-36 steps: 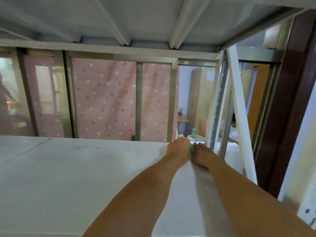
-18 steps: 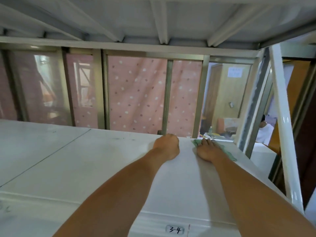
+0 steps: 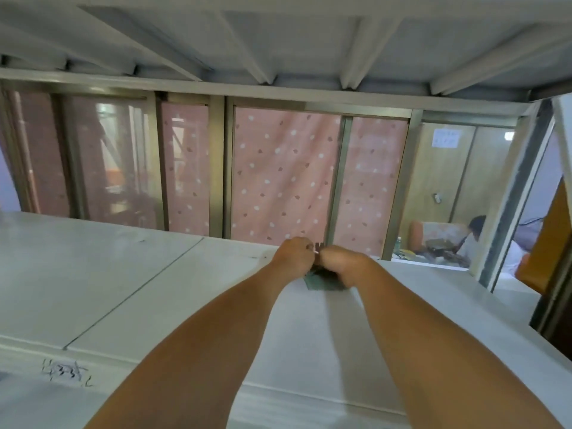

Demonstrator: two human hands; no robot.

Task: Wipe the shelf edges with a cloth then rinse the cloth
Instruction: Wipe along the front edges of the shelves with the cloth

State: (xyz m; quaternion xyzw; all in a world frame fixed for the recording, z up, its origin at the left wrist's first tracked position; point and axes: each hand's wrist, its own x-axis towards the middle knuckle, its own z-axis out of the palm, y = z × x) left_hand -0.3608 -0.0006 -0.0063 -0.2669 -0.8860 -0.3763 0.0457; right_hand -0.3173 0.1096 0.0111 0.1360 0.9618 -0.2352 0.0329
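1. Nearest us runs the white shelf (image 3: 123, 289), its front edge scrawled with dark pen marks (image 3: 66, 371).
2. Both our forearms reach across it to the far edge.
3. There our left hand (image 3: 294, 257) and right hand (image 3: 339, 264) are curled shut side by side on the green cloth (image 3: 322, 281) (only a corner shows, hanging beneath them).
4. Beyond hangs a pink dotted curtain (image 3: 278, 174).

Shelf (image 3: 154, 289) is plain white with some black scribbled marks at the near left edge. The cloth (image 3: 322, 281) is a muted green. Far curtain (image 3: 278, 181) is pink with white dots and darker pink spots, wood-tone panels (image 3: 448, 181) far right.
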